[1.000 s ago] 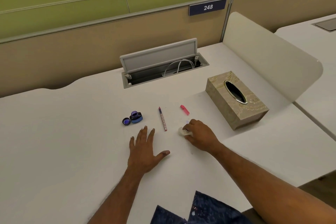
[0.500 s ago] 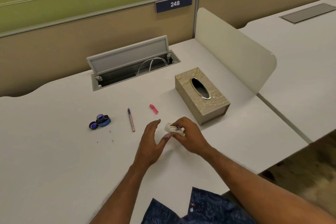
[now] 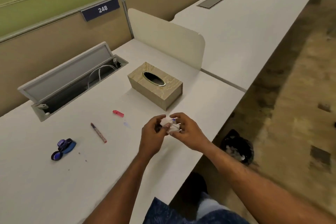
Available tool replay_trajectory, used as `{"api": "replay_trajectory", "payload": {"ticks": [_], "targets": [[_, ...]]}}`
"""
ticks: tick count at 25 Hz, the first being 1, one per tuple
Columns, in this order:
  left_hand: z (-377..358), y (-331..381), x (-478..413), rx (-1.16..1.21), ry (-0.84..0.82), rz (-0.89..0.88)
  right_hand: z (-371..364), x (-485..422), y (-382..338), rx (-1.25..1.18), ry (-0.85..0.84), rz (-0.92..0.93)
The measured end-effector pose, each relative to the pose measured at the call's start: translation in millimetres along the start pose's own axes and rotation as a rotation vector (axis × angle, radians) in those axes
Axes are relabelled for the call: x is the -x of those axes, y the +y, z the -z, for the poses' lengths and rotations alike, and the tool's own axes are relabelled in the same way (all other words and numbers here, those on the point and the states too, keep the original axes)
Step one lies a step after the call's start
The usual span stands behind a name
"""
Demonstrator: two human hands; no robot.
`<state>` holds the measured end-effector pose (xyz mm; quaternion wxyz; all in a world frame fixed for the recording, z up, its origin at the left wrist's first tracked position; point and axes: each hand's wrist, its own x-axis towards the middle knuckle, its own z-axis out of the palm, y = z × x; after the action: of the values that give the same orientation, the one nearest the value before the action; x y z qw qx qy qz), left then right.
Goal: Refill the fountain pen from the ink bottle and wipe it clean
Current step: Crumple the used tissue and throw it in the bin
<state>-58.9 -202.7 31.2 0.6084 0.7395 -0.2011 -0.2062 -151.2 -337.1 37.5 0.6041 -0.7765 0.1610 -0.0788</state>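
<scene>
At desk 248, I hold a crumpled white tissue (image 3: 170, 125) between both hands above the front edge of the desk (image 3: 209, 96). My left hand (image 3: 152, 135) curls closed around its left side; my right hand (image 3: 185, 131) pinches it from the right, fingertips (image 3: 173, 133) pressed into the paper. A small blue stain shows at the top of the wad. Whether anything is wrapped inside the tissue I cannot tell.

The pen (image 3: 98, 132) lies flat on the desk, well apart from my hands and off to their left, untouched. Its long axis runs diagonally, the dark tip pointing away from me and to the left, the red end angled toward me and to the right. My left hand is the nearer of the two; the red end is the part closest to it. A small red cap (image 3: 118, 113) lies apart from the pen, farther back, between it and the tissue box (image 3: 155, 85).

The ink bottle (image 3: 66, 145) sits farther left again, open, its lid (image 3: 56, 155) resting just beside it. A faint bluish smudge marks the desk near the red cap, and a few dark specks dot the surface by the bottle.

With the tissue already in hand, the wiping stage looks to be under way; reaching the pen would mean a leftward move across the desk, most naturally by my left hand.
</scene>
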Motion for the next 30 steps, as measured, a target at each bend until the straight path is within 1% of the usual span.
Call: {"api": "replay_trajectory", "payload": {"ticks": [2,5,7,10,13,17,19,21,25,28,30], "targets": [[-15,2,3,0.019,-0.051,0.015,10,21,8,-0.079,0.085,-0.043],[-49,9,-3,-0.024,-0.082,0.041,33,45,24,-0.169,0.208,-0.085],[-83,13,-5,-0.075,-0.126,0.031,54,60,40,-0.182,0.278,-0.109],[-141,14,-13,-0.141,-0.225,0.016,97,75,66,-0.111,0.414,-0.109],[-200,18,-27,-0.249,-0.389,0.000,148,83,90,0.056,0.553,-0.074],[-267,21,-43,-0.410,-0.574,-0.122,209,90,120,0.147,0.688,-0.101],[-294,20,-51,-0.458,-0.640,-0.187,235,90,134,0.159,0.716,-0.145],[-317,18,-57,-0.482,-0.682,-0.247,254,91,145,0.158,0.705,-0.176],[-359,17,-69,-0.505,-0.723,-0.270,281,90,170,0.176,0.722,-0.201],[-379,14,-80,-0.585,-0.750,-0.249,303,84,192,0.383,0.780,-0.246],[-379,13,-90,-0.687,-0.707,-0.253,314,77,205,0.517,0.767,-0.326]]}}
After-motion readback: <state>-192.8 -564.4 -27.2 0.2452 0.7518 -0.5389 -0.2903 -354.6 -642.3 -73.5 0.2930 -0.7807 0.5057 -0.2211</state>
